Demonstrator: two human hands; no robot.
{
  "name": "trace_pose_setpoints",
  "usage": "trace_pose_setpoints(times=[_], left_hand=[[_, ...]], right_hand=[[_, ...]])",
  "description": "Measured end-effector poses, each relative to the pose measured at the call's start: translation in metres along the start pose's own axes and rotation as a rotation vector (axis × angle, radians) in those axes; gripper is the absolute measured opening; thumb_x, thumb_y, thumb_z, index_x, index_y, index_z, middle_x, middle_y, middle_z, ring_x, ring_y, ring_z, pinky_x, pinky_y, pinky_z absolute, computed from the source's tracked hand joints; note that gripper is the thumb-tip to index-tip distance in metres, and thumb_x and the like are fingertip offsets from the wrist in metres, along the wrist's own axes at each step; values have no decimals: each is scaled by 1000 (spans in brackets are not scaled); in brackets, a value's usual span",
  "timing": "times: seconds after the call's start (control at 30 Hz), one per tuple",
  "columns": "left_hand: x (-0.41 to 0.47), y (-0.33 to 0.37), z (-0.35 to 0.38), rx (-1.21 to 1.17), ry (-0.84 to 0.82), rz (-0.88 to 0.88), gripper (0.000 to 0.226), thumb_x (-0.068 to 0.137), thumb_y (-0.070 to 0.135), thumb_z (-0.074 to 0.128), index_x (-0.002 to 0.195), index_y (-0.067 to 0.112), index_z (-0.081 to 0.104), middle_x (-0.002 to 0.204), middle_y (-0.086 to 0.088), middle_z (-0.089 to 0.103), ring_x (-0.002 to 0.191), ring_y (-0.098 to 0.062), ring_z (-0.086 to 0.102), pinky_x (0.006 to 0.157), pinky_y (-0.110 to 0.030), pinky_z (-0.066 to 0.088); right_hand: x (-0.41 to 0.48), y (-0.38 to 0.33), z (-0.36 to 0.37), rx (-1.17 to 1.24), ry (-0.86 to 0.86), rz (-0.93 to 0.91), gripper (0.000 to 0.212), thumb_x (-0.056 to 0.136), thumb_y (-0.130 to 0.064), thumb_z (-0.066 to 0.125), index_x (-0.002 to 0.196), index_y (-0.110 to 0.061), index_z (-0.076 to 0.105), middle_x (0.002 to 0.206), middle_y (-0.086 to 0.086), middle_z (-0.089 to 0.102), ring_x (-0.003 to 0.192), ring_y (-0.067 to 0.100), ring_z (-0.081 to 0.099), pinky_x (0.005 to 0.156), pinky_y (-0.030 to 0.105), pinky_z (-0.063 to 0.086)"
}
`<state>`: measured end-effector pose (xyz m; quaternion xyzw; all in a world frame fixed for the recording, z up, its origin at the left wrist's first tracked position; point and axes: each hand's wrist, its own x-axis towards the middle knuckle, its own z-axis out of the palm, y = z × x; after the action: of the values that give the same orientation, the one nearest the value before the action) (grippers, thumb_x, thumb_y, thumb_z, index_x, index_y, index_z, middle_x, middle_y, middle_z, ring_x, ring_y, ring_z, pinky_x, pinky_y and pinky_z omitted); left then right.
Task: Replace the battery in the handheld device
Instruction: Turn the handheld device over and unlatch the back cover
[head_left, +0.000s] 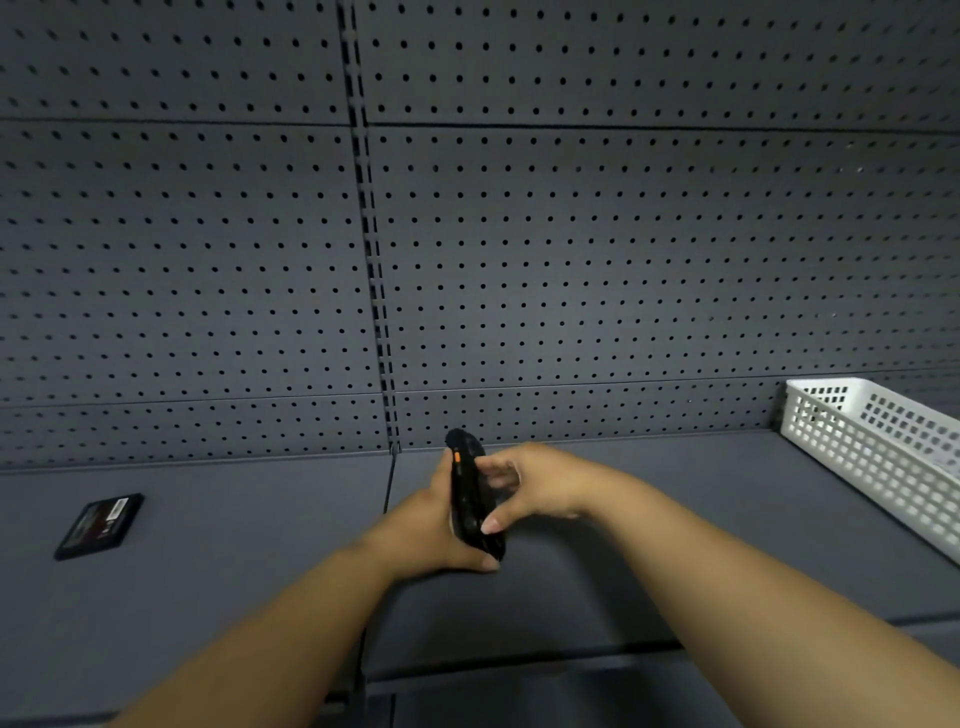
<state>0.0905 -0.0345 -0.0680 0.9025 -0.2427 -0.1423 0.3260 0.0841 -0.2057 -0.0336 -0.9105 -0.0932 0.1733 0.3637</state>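
Note:
A black handheld device (467, 493) with a small orange button on its edge stands on edge above the grey shelf (208, 571), in the middle of the view. My left hand (421, 530) wraps it from the left and below. My right hand (524, 486) grips it from the right, thumb on its lower part and fingers over its far face, which is hidden. A flat black battery (100, 526) with a printed label lies alone on the shelf at the far left, well away from both hands.
A white perforated plastic basket (878, 457) sits at the right end of the shelf. A grey pegboard wall (519, 234) rises directly behind. The shelf's front edge (519, 660) runs below my forearms.

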Motion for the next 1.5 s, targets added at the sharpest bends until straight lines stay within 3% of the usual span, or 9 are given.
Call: trace_pose_setpoints(times=[0.13,0.27,0.4,0.63,0.77,0.83,1.03,1.37,1.5], left_hand=[[-2,-12,-6,-23,-21,-17,132,59,34,86,150,24,-8,139,2,51,127,-14,48,106,-26,40],[-3,-26,-8,-19,-31,-11,115,54,39,87,144,34,14,127,10,57,121,-11,53,105,-33,44],[-3,-32,-4,-10,-43,-31,127,44,58,80,146,38,8,135,3,55,125,-15,51,108,-37,43],[-1,-27,2,7,-80,-41,113,62,42,82,146,37,6,141,1,48,130,-19,45,109,-34,38],[1,-30,4,52,-84,-29,113,50,65,73,142,46,11,151,-2,36,141,-27,31,114,-47,32],[1,-31,3,60,-97,-32,111,52,64,73,143,44,12,151,-3,37,140,-26,32,114,-46,32],[2,-34,1,91,-40,11,100,66,52,76,146,34,20,147,2,44,132,-16,44,106,-26,36],[4,-40,6,147,25,29,107,59,67,69,146,32,19,147,3,43,131,-16,44,110,-39,39],[1,-35,6,164,38,39,99,67,59,71,146,30,19,147,2,43,131,-17,43,108,-32,36]], right_hand=[[0,1,6,55,-18,67,76,84,-9,70,147,-3,28,152,9,38,139,22,39,117,34,30],[6,9,12,-72,70,148,47,97,-26,49,142,-13,43,144,7,49,134,22,45,116,37,31],[12,14,20,-43,116,208,45,98,-22,47,142,-14,43,144,7,50,134,22,45,116,38,29],[13,22,19,33,176,258,42,96,-19,50,136,-8,50,138,10,55,130,25,49,115,42,32],[12,25,17,26,173,253,40,95,-19,52,134,-10,53,135,10,58,127,24,51,114,42,33],[12,25,16,7,171,245,40,94,-21,53,132,-12,55,132,9,60,125,23,53,114,41,34],[15,14,7,-340,210,215,36,98,-24,47,131,-13,57,131,11,61,122,26,55,102,33,40],[36,6,-4,-707,140,216,39,103,-21,36,137,-9,50,142,13,51,129,31,49,107,36,39],[37,14,-5,-730,169,144,33,101,-22,40,117,-7,65,120,16,66,110,31,59,87,33,46]])
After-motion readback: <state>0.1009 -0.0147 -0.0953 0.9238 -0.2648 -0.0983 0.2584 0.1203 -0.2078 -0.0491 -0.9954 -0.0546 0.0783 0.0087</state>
